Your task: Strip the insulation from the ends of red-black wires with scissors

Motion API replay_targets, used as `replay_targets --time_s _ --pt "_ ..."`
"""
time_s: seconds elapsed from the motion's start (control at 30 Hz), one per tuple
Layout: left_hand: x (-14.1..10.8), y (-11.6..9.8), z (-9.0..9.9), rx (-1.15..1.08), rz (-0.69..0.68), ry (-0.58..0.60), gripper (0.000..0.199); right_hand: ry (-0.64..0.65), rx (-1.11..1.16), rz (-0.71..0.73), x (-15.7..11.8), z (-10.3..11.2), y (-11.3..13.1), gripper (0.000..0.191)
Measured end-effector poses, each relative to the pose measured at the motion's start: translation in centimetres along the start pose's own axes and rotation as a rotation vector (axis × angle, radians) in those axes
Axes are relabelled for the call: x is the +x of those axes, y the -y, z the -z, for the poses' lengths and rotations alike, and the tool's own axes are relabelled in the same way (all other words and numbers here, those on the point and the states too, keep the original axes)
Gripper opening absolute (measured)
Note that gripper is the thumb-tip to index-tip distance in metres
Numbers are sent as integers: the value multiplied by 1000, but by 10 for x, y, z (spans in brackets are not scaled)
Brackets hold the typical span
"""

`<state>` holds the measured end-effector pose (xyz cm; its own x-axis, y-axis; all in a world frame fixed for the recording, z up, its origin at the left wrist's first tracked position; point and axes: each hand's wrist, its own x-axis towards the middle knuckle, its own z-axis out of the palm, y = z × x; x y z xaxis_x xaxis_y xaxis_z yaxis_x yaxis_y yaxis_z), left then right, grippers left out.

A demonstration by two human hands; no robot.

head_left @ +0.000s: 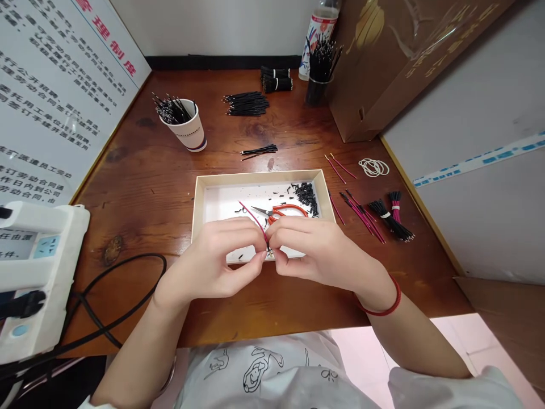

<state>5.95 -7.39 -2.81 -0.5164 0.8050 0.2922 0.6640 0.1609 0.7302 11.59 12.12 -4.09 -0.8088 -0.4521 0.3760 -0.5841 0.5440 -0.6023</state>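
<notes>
One magenta wire (251,213), long axis slanting up-left; left hand (215,255), right hand (323,253) fingers (260,255) clamped on lower end.

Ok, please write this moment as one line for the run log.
left hand: pinching magenta wire | right hand: pinching same wire | cardboard tray: red-handled pliers, black pieces

- The left hand (215,255) and right hand (317,253) are pinching the end of a magenta wire (252,213), meeting over the near rim of a shallow white-lined tray (259,176).
- Red-handled pliers (289,210) are lying in the tray beside a heap of black bits (305,197).
- Loose magenta wires (360,213) and a bundle of black wires (389,218) are lying on the wooden bench (128,187) to the right.
- A paper cup (191,133) is holding more black wires.
</notes>
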Motion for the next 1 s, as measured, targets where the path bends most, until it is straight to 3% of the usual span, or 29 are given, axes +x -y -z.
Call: replay_targets --time_s 0.53,0.7,0.87,1.0 --pt "3 2 2 -93 57 -43 19 -183 -132 27 5 2 -5 19" --pt "2 0 4 -129 107 -9 19 -204 -129 -67 5 6 -11 19" --pt "-1 0 7 -218 92 -3 20 -390 -344 -235 -2 30 -31 20" --pt "0 3 5 -169 141 -73 17 -273 -384 -337 -7 40 -40 17"
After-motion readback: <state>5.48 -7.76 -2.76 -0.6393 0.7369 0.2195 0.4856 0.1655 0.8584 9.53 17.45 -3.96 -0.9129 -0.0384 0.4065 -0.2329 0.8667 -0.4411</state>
